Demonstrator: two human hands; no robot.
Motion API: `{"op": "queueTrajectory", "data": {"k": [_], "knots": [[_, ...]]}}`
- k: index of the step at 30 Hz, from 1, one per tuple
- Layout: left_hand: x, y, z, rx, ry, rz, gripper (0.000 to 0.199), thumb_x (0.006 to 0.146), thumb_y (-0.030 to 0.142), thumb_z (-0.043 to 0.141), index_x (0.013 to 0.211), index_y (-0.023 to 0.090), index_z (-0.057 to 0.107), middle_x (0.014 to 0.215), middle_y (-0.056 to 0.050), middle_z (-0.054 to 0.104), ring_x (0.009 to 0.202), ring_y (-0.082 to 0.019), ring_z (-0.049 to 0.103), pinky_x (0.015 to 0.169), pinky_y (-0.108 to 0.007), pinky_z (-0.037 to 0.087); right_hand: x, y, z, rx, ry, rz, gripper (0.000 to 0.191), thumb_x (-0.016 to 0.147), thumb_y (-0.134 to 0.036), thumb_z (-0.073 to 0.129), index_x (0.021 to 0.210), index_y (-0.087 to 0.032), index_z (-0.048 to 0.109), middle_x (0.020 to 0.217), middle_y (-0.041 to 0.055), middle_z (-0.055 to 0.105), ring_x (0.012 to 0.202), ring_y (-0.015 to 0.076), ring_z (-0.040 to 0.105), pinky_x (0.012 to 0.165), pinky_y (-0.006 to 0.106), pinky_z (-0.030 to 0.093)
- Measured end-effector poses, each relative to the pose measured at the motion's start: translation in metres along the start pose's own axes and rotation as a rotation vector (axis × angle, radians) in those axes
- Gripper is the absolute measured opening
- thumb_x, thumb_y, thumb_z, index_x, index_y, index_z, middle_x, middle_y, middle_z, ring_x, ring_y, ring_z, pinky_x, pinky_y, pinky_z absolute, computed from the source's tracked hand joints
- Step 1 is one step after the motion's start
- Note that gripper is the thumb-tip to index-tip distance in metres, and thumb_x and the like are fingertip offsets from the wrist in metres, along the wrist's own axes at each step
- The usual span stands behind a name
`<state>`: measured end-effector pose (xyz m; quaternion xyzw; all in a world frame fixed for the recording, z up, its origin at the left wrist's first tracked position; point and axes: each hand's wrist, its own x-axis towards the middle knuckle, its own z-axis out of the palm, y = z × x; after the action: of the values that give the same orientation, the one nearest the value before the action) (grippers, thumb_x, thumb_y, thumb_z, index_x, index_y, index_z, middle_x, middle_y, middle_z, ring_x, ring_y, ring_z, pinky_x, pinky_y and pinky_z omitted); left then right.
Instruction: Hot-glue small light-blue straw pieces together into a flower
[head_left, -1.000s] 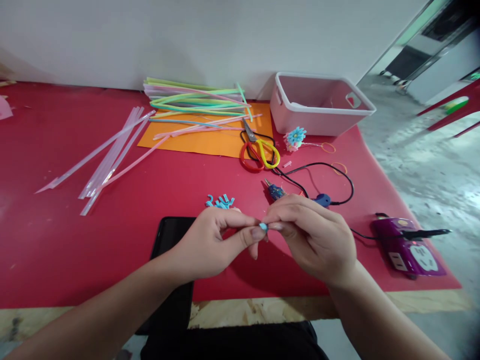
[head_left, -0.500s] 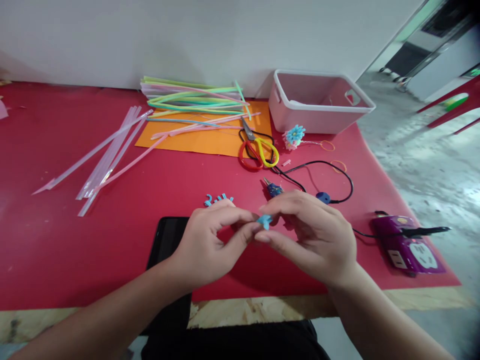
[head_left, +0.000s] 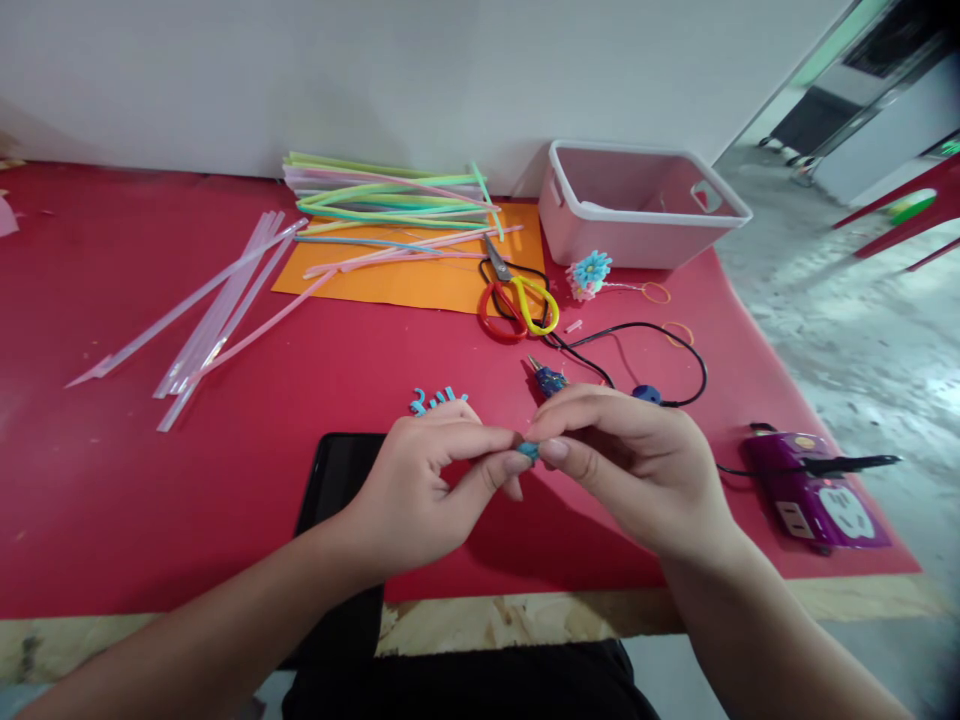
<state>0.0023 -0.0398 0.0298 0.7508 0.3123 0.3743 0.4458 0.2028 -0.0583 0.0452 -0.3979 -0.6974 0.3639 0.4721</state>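
Note:
A small blue piece [head_left: 529,451], seemingly bent from a soft plastic strip, sits between the fingertips of both hands above the red table. My left hand [head_left: 435,485] pinches it from the left with thumb and index finger. From the right, my right hand [head_left: 637,460] closes thumb and fingers on its other side. Much of the piece is covered by fingers. Just beyond my left hand lie several short curled blue pieces [head_left: 439,400]. Behind my right hand is the metal-tipped blue hot glue gun [head_left: 549,378], partly hidden.
Scissors [head_left: 517,300] and bundled coloured strips [head_left: 390,205] rest on orange paper [head_left: 367,285]. A pink bin [head_left: 630,235] stands behind a blue-and-pink flower [head_left: 590,272]. Clear strips [head_left: 225,310] lie left, a black tablet [head_left: 337,500] near the front, a purple power strip [head_left: 817,490] right.
My right thumb and fingers have closed in on the blue piece, which now shows less between the fingertips. The things on the table stay in place.

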Motion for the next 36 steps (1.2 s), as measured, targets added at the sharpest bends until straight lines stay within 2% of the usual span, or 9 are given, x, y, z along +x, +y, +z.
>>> {"op": "queueTrajectory", "data": {"k": [6, 8, 10, 14, 18, 21, 24, 29, 36], "knots": [[0.005, 0.007, -0.006, -0.155, -0.205, -0.210, 0.034, 0.096, 0.023, 0.062, 0.063, 0.016, 0.070, 0.063, 0.000, 0.064, 0.064, -0.010, 0.057, 0.066, -0.023, 0.043, -0.002, 0.004, -0.007, 0.311, -0.117, 0.324, 0.008, 0.089, -0.024, 0.076, 0.085, -0.017, 0.077, 0.073, 0.0022, 0.072, 0.059, 0.0090, 0.061, 0.054, 0.020, 0.051], [0.006, 0.006, -0.008, -0.270, -0.262, -0.299, 0.035, 0.096, 0.026, 0.061, 0.064, 0.015, 0.070, 0.063, 0.000, 0.063, 0.062, -0.010, 0.057, 0.064, -0.024, 0.042, -0.002, 0.004, -0.007, 0.358, -0.127, 0.348, 0.008, 0.089, -0.024, 0.076, 0.086, -0.017, 0.077, 0.072, 0.0022, 0.072, 0.058, 0.0089, 0.062, 0.054, 0.020, 0.052], [0.007, 0.003, -0.008, -0.383, -0.283, -0.368, 0.036, 0.096, 0.030, 0.061, 0.064, 0.015, 0.068, 0.063, 0.000, 0.064, 0.063, -0.011, 0.057, 0.065, -0.024, 0.041, -0.001, 0.003, -0.006, 0.315, -0.113, 0.278, 0.006, 0.092, -0.021, 0.073, 0.089, -0.019, 0.078, 0.076, 0.0019, 0.074, 0.061, 0.0090, 0.064, 0.057, 0.019, 0.053], [0.006, -0.006, -0.007, -0.571, -0.278, -0.451, 0.040, 0.092, 0.043, 0.069, 0.064, 0.015, 0.067, 0.059, 0.001, 0.061, 0.059, -0.011, 0.053, 0.062, -0.025, 0.038, 0.000, 0.003, -0.006, 0.049, -0.079, 0.029, 0.011, 0.090, -0.017, 0.075, 0.100, -0.023, 0.078, 0.083, 0.0009, 0.077, 0.074, 0.0106, 0.070, 0.069, 0.021, 0.056], [0.004, -0.009, -0.005, -0.737, -0.306, -0.525, 0.040, 0.088, 0.049, 0.073, 0.069, 0.014, 0.071, 0.054, 0.003, 0.059, 0.055, -0.009, 0.048, 0.064, -0.025, 0.037, -0.001, 0.006, -0.007, -0.139, -0.076, -0.163, 0.013, 0.092, -0.013, 0.072, 0.101, -0.022, 0.075, 0.086, 0.0006, 0.078, 0.080, 0.0112, 0.072, 0.078, 0.021, 0.057], [0.004, -0.008, -0.004, -0.814, -0.320, -0.578, 0.037, 0.085, 0.050, 0.076, 0.076, 0.014, 0.074, 0.052, 0.004, 0.058, 0.056, -0.009, 0.047, 0.067, -0.025, 0.038, -0.002, 0.006, -0.005, -0.171, -0.076, -0.188, 0.009, 0.095, -0.013, 0.068, 0.097, -0.021, 0.072, 0.083, 0.0001, 0.076, 0.077, 0.0102, 0.070, 0.075, 0.021, 0.055], [0.005, -0.006, -0.002, -0.867, -0.341, -0.591, 0.039, 0.084, 0.053, 0.077, 0.074, 0.015, 0.073, 0.051, 0.005, 0.056, 0.056, -0.010, 0.046, 0.068, -0.025, 0.038, -0.003, 0.005, 0.000, -0.131, -0.095, -0.133, 0.010, 0.098, -0.014, 0.062, 0.091, -0.020, 0.067, 0.078, -0.0008, 0.071, 0.072, 0.0094, 0.066, 0.071, 0.021, 0.053], [0.004, -0.007, -0.001, -0.778, -0.344, -0.529, 0.037, 0.092, 0.050, 0.068, 0.077, 0.016, 0.070, 0.056, 0.005, 0.055, 0.059, -0.010, 0.046, 0.068, -0.025, 0.037, -0.004, 0.005, 0.006, -0.022, -0.083, 0.002, 0.015, 0.102, -0.019, 0.056, 0.089, -0.021, 0.063, 0.074, -0.0030, 0.068, 0.067, 0.0080, 0.062, 0.065, 0.021, 0.049], [0.004, -0.002, 0.001, -0.499, -0.261, -0.455, 0.040, 0.105, 0.042, 0.045, 0.074, 0.018, 0.055, 0.074, 0.002, 0.051, 0.072, -0.013, 0.046, 0.074, -0.028, 0.036, -0.002, 0.008, 0.004, -0.200, -0.043, 0.038, 0.018, 0.100, -0.018, 0.059, 0.084, -0.020, 0.064, 0.068, -0.0034, 0.064, 0.065, 0.0099, 0.060, 0.068, 0.025, 0.048]]}}
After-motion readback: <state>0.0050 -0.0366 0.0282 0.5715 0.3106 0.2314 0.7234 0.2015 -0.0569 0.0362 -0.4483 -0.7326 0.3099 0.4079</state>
